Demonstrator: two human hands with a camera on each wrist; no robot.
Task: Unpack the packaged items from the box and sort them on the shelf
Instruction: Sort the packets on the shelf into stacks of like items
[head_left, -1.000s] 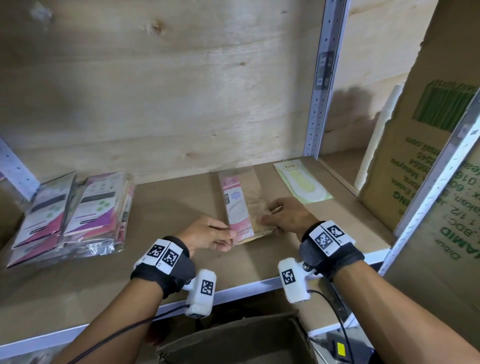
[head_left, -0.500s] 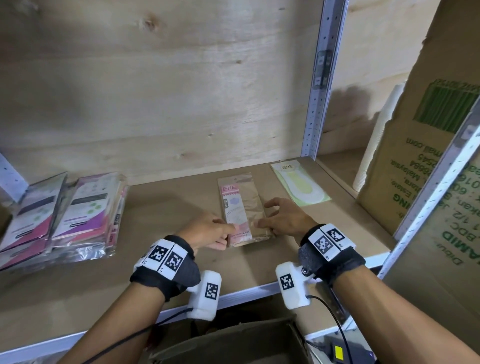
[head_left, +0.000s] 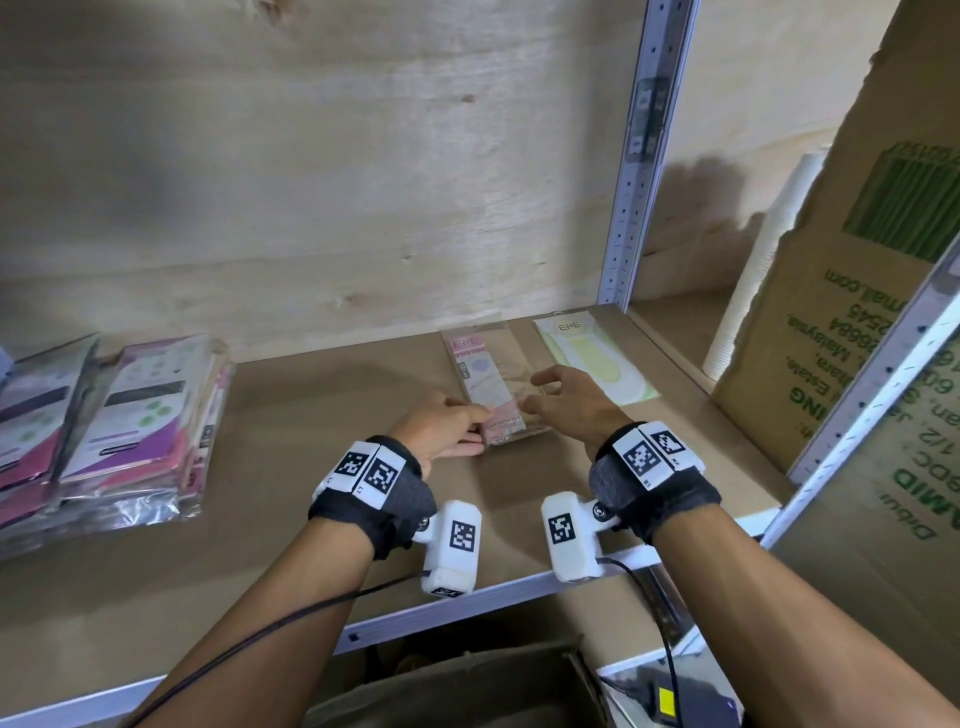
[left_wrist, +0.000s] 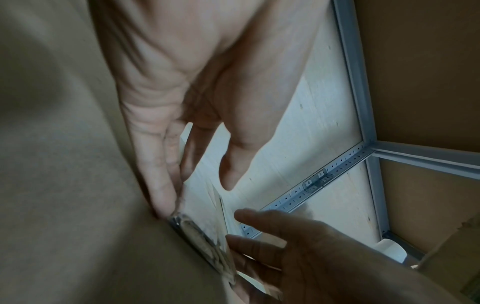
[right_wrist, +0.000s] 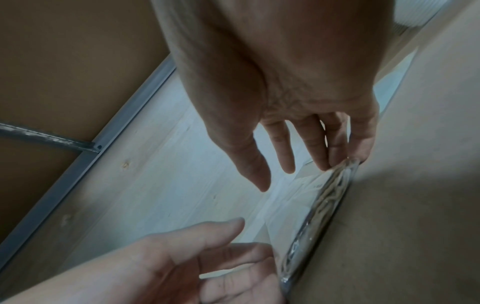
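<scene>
- We see the shelf (head_left: 291, 499), a wide brown board with a grey metal front edge.
- We see a big cardboard box (head_left: 852, 270) standing past the shelf's right edge.
- We see a stack of pink and purple packs (head_left: 140, 415) lying near the shelf's left edge.
- We see a yellow pack (head_left: 597, 364) lying flat near the back right corner.
- We see the pink pack (head_left: 493, 384) lying flat just left of the yellow pack, near the back edge.
- Our left hand (head_left: 441, 431) has straight fingers (left_wrist: 158, 185) close together, touching the pink pack's near left corner.
- Our right hand (head_left: 571, 405) has spread, loose fingers (right_wrist: 337, 148), and their tips touch the pink pack's right side.
</scene>
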